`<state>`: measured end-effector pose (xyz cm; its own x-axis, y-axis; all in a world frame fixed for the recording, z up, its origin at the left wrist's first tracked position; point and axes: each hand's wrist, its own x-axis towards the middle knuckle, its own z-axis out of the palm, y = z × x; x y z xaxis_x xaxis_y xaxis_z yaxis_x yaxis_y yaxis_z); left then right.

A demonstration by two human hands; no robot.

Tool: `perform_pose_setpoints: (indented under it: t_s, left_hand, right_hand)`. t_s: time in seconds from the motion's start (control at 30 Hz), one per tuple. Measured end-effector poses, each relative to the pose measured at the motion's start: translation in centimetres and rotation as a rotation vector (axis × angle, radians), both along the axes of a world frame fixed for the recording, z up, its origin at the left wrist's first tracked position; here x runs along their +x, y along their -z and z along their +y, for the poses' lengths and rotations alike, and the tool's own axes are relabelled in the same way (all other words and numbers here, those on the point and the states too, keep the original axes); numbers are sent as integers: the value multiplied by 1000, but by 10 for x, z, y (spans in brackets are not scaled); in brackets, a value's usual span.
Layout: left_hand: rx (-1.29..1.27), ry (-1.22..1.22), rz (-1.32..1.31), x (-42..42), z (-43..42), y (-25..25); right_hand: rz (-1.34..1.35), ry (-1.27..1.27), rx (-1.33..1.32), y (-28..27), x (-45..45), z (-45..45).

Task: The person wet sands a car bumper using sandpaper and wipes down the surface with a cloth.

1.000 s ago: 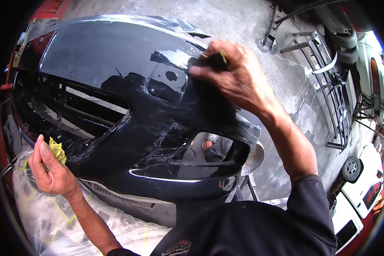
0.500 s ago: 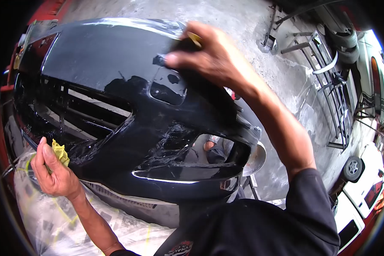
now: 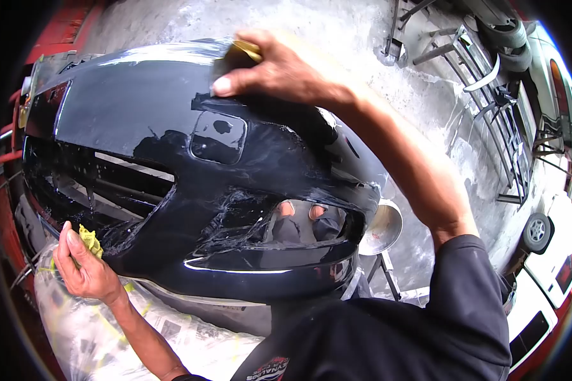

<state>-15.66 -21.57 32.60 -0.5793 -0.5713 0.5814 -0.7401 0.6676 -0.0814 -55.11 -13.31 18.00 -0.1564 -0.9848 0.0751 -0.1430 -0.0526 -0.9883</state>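
Observation:
A glossy black car bumper (image 3: 140, 108) lies across the view, with wet patches and whitish smears on its surface. Near its far edge, my right hand (image 3: 276, 70) presses a folded yellow-and-dark piece of sandpaper (image 3: 249, 49) against it, the thumb on the dark surface. Just below that hand is a rounded-square outline (image 3: 219, 136) in the panel. My left hand (image 3: 89, 270) is at the near left, beside the bumper's lower edge, pinching a crumpled yellow cloth (image 3: 90, 241). The sandpaper's underside is hidden.
Plastic-wrapped bodywork (image 3: 146, 330) lies below the bumper at the near left. A round metal basin (image 3: 381, 228) stands on a support to the right. Farther right are a metal rack (image 3: 483, 114), stacked tires (image 3: 511, 47) and a white vehicle (image 3: 546, 286).
My right hand has moved left along the bumper's far edge with the sandpaper. My left hand still holds the cloth and has barely shifted. The view has shifted slightly.

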Motion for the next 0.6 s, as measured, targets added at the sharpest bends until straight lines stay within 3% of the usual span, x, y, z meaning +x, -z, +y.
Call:
perform_pose_setpoints:
  t_s: [0.13, 0.2, 0.23, 0.3, 0.4, 0.47, 0.53, 0.6]
  left_hand:
    - [0, -3, 26, 3, -3, 3]
    - [4, -1, 35, 4, -2, 2]
    - [8, -7, 43, 3, -1, 3]
    - [21, -7, 42, 1, 1, 3]
    - [33, -5, 24, 1, 0, 0]
    - [27, -18, 15, 3, 1, 1]
    - [14, -6, 38, 4, 0, 2]
    - [3, 11, 42, 0, 1, 2]
  right_hand:
    - [-131, 24, 14, 15, -23, 63]
    - [-151, -8, 108, 17, -23, 52]
    - [-168, -48, 12, 20, -14, 28]
    - [147, -30, 9, 10, 8, -26]
    - [270, 91, -52, -19, 16, -3]
    - [299, 191, -176, 14, 13, 32]
    - [103, 114, -194, 7, 11, 40]
    - [241, 140, -66, -5, 25, 8]
